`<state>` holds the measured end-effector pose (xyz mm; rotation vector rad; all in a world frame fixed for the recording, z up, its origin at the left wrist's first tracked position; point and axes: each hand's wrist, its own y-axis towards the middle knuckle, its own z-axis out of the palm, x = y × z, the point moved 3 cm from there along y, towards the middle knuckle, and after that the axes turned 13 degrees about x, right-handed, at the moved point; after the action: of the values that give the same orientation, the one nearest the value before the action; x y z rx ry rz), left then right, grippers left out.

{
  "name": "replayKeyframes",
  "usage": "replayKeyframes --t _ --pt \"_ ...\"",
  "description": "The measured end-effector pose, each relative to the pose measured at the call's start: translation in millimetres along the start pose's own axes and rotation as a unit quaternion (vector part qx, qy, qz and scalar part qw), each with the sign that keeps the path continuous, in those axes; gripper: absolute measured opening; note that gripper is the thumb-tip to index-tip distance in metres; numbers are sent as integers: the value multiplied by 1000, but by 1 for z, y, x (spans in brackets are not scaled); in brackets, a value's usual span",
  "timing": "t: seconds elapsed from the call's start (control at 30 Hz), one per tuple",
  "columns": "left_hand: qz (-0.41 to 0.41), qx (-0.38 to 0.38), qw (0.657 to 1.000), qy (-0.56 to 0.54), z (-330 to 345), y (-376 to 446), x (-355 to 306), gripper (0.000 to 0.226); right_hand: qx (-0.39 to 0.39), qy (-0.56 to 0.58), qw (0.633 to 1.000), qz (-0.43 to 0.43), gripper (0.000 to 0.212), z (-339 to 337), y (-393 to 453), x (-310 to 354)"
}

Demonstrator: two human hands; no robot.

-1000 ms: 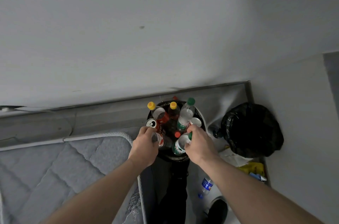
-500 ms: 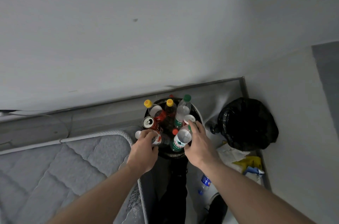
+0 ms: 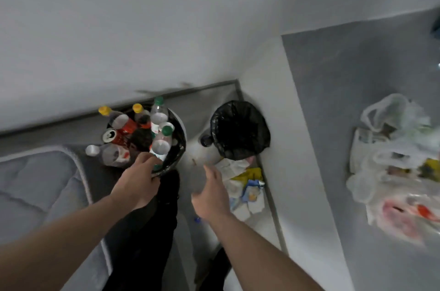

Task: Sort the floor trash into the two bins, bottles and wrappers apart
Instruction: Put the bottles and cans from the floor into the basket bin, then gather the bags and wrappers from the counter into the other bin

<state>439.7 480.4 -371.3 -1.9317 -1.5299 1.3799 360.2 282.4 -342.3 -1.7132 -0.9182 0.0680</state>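
The bottle bin (image 3: pixel 179 131) stands by the wall, a round white tub with a black liner, crammed past its rim with clear plastic bottles (image 3: pixel 158 121) whose caps are yellow, green and white; a red can (image 3: pixel 112 136) lies tilted at its left edge, pull-tab end up, and a grey bottle (image 3: pixel 108 153) with a white cap hangs out beside it. The left hand (image 3: pixel 138 183) rests at the bin's near rim, fingers curled down onto the liner edge and touching a green-labelled bottle (whether it actually pinches anything I cannot tell). To the right, apart from the first bin, sits the second bin (image 3: pixel 239 131), lined with glossy crinkled black plastic and dark inside. The right hand (image 3: pixel 210 193) hovers between the two bins with fingers loosely spread, holding nothing. Just beyond it, crumpled wrappers (image 3: pixel 247 186) lie heaped on the pale floor at the second bin's foot: white paper, a yellow scrap, a blue and white packet. A quilted grey mattress (image 3: pixel 40 186) with a corded edge fills the lower left. Far right, on a grey surface, slump thin translucent bags (image 3: pixel 392 162), blurred.
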Motion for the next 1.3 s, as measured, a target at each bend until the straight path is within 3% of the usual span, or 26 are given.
replayKeyframes --t 0.17,0.47,0.57,0.9,1.3 --pt "22 51 998 37 64 -13 -64 41 -10 57 998 32 77 -1 -52 -98" --pt "32 32 995 84 156 -87 -196 42 -97 91 989 57 79 -44 -179 -265" --pt "51 50 992 104 170 -130 -252 41 -125 76 987 71 70 -73 -244 -298" --pt "182 92 959 198 147 -248 -407 42 -226 195 947 121 70 -132 -425 -328" --pt "238 94 917 305 94 -245 -506 37 -284 250 913 152 76 -203 -480 -344"
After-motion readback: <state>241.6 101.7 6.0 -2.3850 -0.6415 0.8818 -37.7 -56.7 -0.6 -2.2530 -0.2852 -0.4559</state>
